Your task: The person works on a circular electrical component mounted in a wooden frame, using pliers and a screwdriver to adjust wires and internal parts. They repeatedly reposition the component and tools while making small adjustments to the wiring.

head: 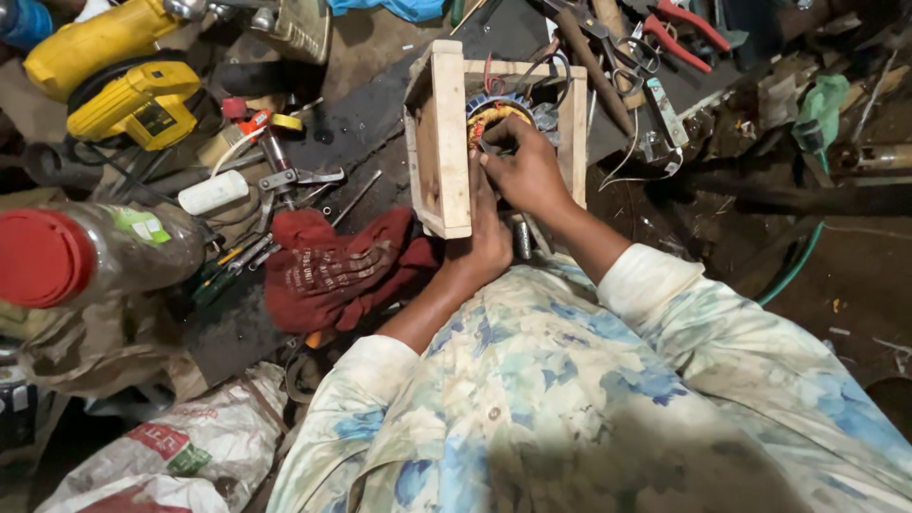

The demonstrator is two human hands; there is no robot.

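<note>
head view: both hands were at work on a coiled winding inside an open pale wooden box frame (pixel 445 142).

the left hand (pixel 486 237) gripped the frame's near lower edge, steadying it on the cluttered dark workbench (pixel 380 104). the right hand (pixel 525 171) was curled, fingertips pinching at the round copper-and-yellow wire winding with a blue ring (pixel 496 112) seated in the frame; whether a strand was actually held could not be told. judged sound practice: keep the frame braced and work wires gently. a crumpled red cloth (pixel 328 271) lay just beside.

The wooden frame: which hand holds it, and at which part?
The left hand holds the wooden frame at its near lower edge; the right hand touches the coil inside.
</note>
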